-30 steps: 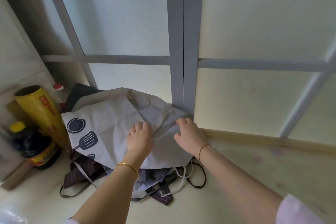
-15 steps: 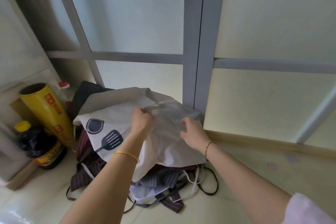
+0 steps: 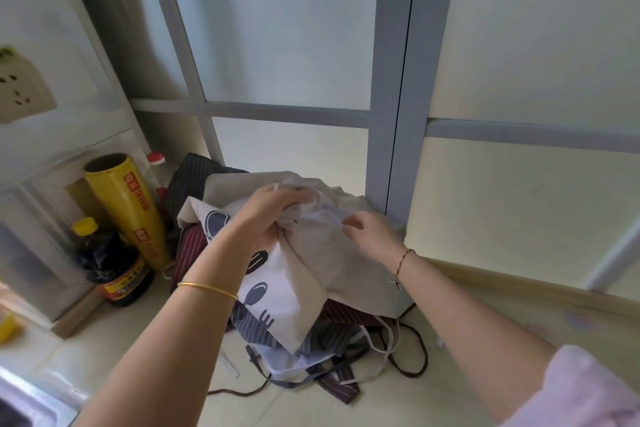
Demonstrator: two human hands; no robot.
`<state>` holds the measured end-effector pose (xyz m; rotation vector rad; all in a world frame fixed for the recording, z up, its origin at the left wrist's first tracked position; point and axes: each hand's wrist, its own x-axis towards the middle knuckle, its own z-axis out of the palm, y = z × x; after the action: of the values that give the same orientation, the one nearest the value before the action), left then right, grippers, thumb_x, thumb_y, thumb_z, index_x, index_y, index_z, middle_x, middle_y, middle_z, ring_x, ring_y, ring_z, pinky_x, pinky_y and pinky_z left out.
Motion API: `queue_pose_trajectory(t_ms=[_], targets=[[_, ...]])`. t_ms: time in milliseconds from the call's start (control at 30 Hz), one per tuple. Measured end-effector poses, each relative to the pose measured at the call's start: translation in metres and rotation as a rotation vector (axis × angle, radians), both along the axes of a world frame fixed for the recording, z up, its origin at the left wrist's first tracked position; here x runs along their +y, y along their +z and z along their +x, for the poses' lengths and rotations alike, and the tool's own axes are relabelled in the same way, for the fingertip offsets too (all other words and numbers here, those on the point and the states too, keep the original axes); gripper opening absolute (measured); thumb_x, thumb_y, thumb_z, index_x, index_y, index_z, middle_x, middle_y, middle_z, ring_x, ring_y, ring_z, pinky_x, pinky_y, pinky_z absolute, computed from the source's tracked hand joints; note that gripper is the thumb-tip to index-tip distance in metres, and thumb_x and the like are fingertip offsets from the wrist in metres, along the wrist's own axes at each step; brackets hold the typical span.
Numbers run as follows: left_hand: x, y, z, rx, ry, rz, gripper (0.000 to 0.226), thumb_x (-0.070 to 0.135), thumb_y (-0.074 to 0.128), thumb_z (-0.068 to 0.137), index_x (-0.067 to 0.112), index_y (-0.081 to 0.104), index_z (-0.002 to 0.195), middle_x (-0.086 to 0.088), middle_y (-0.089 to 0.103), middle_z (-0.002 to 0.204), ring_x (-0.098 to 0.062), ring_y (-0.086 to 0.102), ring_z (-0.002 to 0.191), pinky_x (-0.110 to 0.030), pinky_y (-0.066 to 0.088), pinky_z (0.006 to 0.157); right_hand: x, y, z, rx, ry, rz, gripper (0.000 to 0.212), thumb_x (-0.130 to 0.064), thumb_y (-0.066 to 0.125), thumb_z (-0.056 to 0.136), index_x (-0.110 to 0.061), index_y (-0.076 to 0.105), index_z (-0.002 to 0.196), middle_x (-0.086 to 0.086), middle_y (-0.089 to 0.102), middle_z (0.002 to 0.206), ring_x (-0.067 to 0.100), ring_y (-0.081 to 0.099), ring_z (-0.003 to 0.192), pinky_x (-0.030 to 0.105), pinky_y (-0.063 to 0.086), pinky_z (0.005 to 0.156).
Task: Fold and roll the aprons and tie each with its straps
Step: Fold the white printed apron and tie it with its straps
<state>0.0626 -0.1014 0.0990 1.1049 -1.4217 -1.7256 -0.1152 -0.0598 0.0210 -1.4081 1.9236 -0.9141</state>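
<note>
A light grey apron [image 3: 332, 267] printed with dark kitchen utensils lies on top of a heap of striped aprons [image 3: 332, 333] on the counter, against the window frame. My left hand [image 3: 270, 215] grips a bunch of the grey apron's upper cloth and lifts it. Just right of it, my right hand [image 3: 372, 234] rests on the same apron with fingers loosely curled; whether it pinches cloth is hidden. Dark and white straps [image 3: 398, 354] trail out from under the heap toward me.
A yellow roll of cling film [image 3: 128, 208] and a dark sauce bottle [image 3: 107, 263] stand left of the heap, with a red-capped bottle [image 3: 157, 170] behind. A wall socket [image 3: 20, 94] sits at upper left. The sink edge [image 3: 31, 406] shows at bottom left.
My left hand went from lying flat on the grey apron to gripping its cloth and pulling it up and right. The apron bunched, and the printed side slid toward me.
</note>
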Motion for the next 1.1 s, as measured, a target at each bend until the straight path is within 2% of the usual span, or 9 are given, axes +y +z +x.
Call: queue_pose_trajectory(t_ms=[200,300,400,500,600,700,867,1000,1100], targets=[[0.025,0.040,0.018,0.095,-0.085,0.105,0.015,0.019,0.051,0.095,0.010,0.063,0.091,-0.005,0.062,0.072,-0.015,0.057,0.058,-0.024,0.047,0.057,-0.003,0.031,0.021,-0.157,0.067,-0.133,0.055,-0.022,0.056,0.092,-0.012,0.037,0.143,0.000,0.041,0.144,0.020,0.042,0.129,0.017,0.033,0.088],[0.040,0.055,0.026,0.163,-0.189,0.108,0.018,0.020,0.048,0.094,0.008,0.061,0.090,-0.006,0.066,0.072,-0.017,0.064,0.056,-0.022,0.053,0.053,-0.005,0.041,0.027,-0.255,0.075,-0.183,0.049,-0.042,0.062,0.068,-0.028,0.062,0.114,-0.004,0.060,0.122,0.021,0.058,0.108,0.033,0.048,0.081],[0.049,0.064,0.030,0.247,-0.257,0.106,0.023,0.020,0.042,0.093,0.005,0.059,0.087,-0.008,0.066,0.068,-0.017,0.065,0.055,-0.021,0.054,0.051,0.010,0.049,0.030,-0.419,0.140,-0.216,0.028,-0.042,0.072,0.071,-0.043,0.070,0.099,0.017,0.057,0.123,0.033,0.052,0.116,0.050,0.051,0.092],[0.055,0.067,0.031,0.328,-0.288,0.116,0.020,0.021,0.045,0.087,0.005,0.058,0.085,-0.008,0.066,0.066,-0.018,0.066,0.055,-0.024,0.055,0.051,0.021,0.050,0.029,-0.661,0.238,-0.259,0.061,-0.030,0.084,0.066,-0.017,0.061,0.121,0.016,0.047,0.136,0.030,0.053,0.120,0.042,0.055,0.086],[0.060,0.064,0.028,0.397,-0.311,0.189,0.024,0.023,0.046,0.087,0.004,0.060,0.092,-0.011,0.068,0.072,-0.022,0.069,0.063,-0.030,0.057,0.057,0.038,0.054,0.032,-0.849,0.191,-0.275,0.040,-0.003,0.080,0.070,-0.004,0.050,0.096,0.018,0.051,0.113,0.034,0.065,0.099,0.039,0.057,0.075],[0.071,0.061,0.024,0.440,-0.421,0.305,0.040,0.023,0.036,0.096,-0.005,0.064,0.101,-0.024,0.068,0.090,-0.036,0.069,0.084,-0.042,0.057,0.071,0.069,0.063,0.039,-0.795,0.342,-0.155,0.016,0.001,0.061,0.087,-0.009,0.056,0.099,0.008,0.065,0.092,0.016,0.069,0.080,0.026,0.055,0.066],[0.102,0.059,0.004,0.407,-0.514,0.247,0.032,0.025,0.068,0.079,0.002,0.066,0.101,-0.017,0.069,0.089,-0.032,0.069,0.082,-0.047,0.057,0.074,0.112,0.068,0.034,-0.725,0.379,-0.111,0.012,-0.002,0.050,0.094,-0.008,0.060,0.092,-0.008,0.068,0.073,0.003,0.065,0.069,0.014,0.051,0.065],[0.143,0.067,-0.020,0.309,-0.484,0.182,0.040,0.030,0.044,0.086,0.005,0.074,0.075,-0.010,0.069,0.071,-0.021,0.068,0.061,-0.030,0.057,0.056,0.149,0.078,0.002,-0.686,0.134,-0.268,0.014,-0.017,0.051,0.097,-0.015,0.065,0.099,-0.001,0.072,0.087,0.018,0.069,0.082,0.039,0.055,0.082],[0.170,0.069,-0.036,0.254,-0.409,0.114,0.025,0.030,0.060,0.078,0.007,0.070,0.082,-0.007,0.066,0.070,-0.018,0.065,0.057,-0.024,0.055,0.054,0.194,0.088,-0.036,-0.625,-0.119,-0.415,0.017,-0.017,0.049,0.097,-0.017,0.058,0.111,0.004,0.065,0.091,0.020,0.066,0.080,0.042,0.054,0.076]])
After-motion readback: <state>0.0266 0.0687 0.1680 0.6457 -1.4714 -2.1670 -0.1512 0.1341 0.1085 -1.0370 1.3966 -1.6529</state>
